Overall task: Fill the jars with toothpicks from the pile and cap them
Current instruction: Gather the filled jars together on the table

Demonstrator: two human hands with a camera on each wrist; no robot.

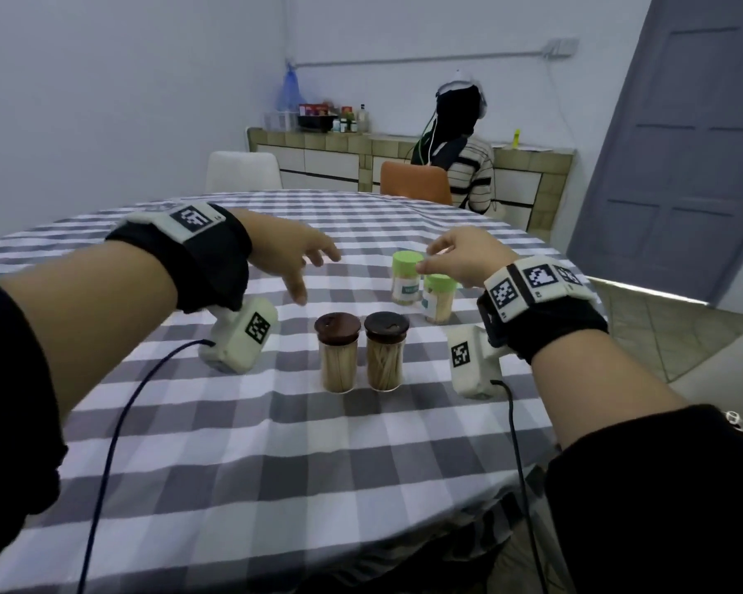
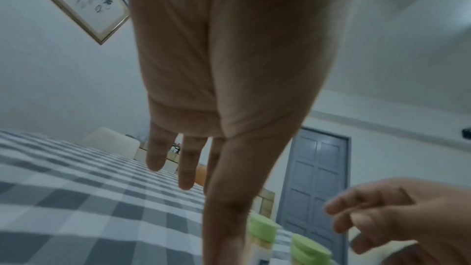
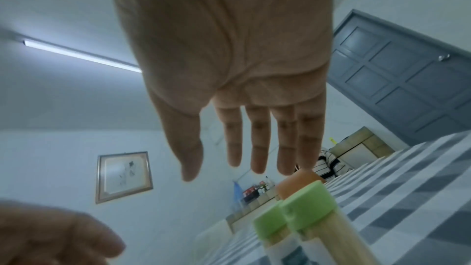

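Two clear jars with dark brown lids (image 1: 337,329) (image 1: 386,326) stand side by side mid-table, both packed with toothpicks. Behind them to the right stand two capped green-lidded jars (image 1: 406,276) (image 1: 438,298) of toothpicks, also seen close in the right wrist view (image 3: 305,209). My left hand (image 1: 305,261) hovers above the cloth left of the green jars, fingers straight and holding nothing (image 2: 183,160). My right hand (image 1: 455,257) hovers just over the green jars, fingers loosely extended (image 3: 257,144), not touching them. No loose pile of toothpicks shows.
The round table carries a grey-and-white checked cloth (image 1: 275,443). A white chair (image 1: 243,171) and an orange chair (image 1: 417,182) stand at the far edge. A person in a striped top (image 1: 468,165) sits beyond, by a tiled counter (image 1: 339,152). A grey door (image 1: 683,165) is at right.
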